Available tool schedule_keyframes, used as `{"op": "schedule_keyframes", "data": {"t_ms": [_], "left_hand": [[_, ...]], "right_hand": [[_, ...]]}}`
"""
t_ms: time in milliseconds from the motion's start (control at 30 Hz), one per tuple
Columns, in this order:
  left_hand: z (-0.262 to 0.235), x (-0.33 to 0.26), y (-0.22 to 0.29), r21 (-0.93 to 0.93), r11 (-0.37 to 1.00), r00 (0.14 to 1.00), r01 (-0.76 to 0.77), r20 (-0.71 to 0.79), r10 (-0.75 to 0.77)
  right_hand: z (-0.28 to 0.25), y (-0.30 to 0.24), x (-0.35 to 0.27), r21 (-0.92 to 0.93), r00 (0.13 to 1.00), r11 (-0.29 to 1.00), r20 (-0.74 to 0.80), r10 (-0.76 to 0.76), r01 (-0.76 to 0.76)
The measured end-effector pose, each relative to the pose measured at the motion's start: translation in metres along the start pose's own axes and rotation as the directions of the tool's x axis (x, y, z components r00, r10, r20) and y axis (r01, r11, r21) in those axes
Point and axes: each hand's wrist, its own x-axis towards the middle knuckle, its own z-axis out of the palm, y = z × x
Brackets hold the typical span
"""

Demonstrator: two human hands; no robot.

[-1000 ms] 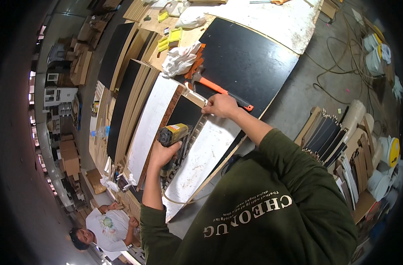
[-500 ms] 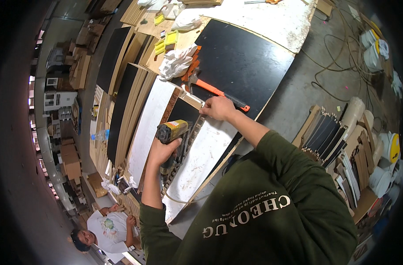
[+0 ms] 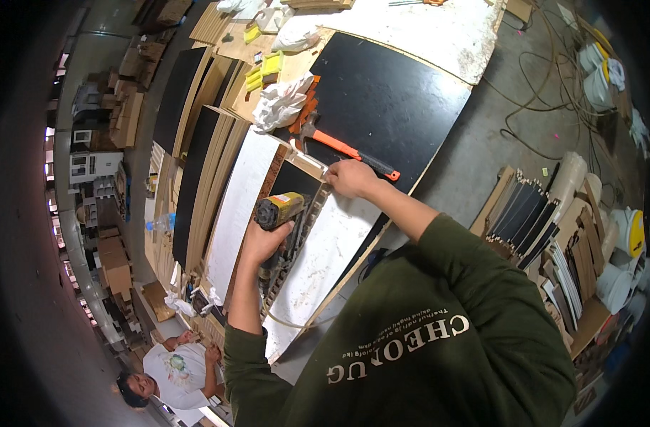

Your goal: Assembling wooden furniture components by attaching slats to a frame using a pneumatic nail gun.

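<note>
My left hand (image 3: 259, 245) is closed around the handle of a yellow-and-black nail gun (image 3: 282, 209), held over a narrow box-like wooden frame. A dark panel (image 3: 291, 178) shows inside that frame. At its far right corner, my right hand (image 3: 350, 178) has its fingers pinched on the end of the wooden end strip (image 3: 307, 166). Just beyond the right hand lies a claw hammer (image 3: 339, 146) with an orange-and-black handle, resting on a black board (image 3: 389, 92). A scuffed white board (image 3: 332, 242) runs along the near side of the frame.
Stacked black-faced boards (image 3: 197, 178) stand to the left, beside a long white panel (image 3: 243, 181). Crumpled white plastic (image 3: 282, 103) and yellow plastic pieces (image 3: 271, 65) lie farther back. A co-worker (image 3: 179, 373) is at lower left. Hoses (image 3: 545, 107) and board offcuts (image 3: 524, 213) are on the right-hand floor.
The view has shifted very slightly. Both hands keep their places, the left on the nail gun and the right at the frame's corner.
</note>
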Motion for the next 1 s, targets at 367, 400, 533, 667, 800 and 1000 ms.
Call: {"op": "schedule_keyframes", "data": {"t_ms": [367, 400, 533, 667, 800, 1000], "left_hand": [[0.003, 0.003, 0.033, -0.111, 0.994, 1.000, -0.005, 0.012, 0.006], [0.004, 0.005, 0.031, -0.102, 0.995, 1.000, -0.012, 0.009, 0.013], [0.004, 0.007, 0.032, -0.031, 0.999, 0.999, -0.031, -0.008, 0.031], [0.005, 0.004, 0.027, -0.089, 0.996, 1.000, -0.001, -0.031, -0.002], [0.003, -0.027, -0.009, -0.317, 0.947, 0.999, -0.041, -0.036, 0.032], [0.003, -0.131, -0.102, -0.516, 0.855, 0.964, 0.046, -0.200, -0.172]], "right_hand": [[-0.023, 0.017, -0.046, 0.016, 0.992, 0.992, -0.017, -0.124, 0.124], [-0.021, 0.019, -0.049, 0.018, 0.992, 0.992, -0.021, -0.121, 0.121], [-0.019, 0.019, -0.058, 0.080, 0.996, 0.993, -0.003, -0.084, 0.084], [-0.009, 0.019, -0.061, 0.088, 0.995, 0.992, -0.016, -0.095, 0.096], [-0.007, 0.020, -0.067, 0.108, 0.996, 0.991, -0.052, -0.073, 0.078], [0.016, 0.010, -0.050, 0.132, 0.958, 0.975, -0.251, -0.141, 0.179]]}}
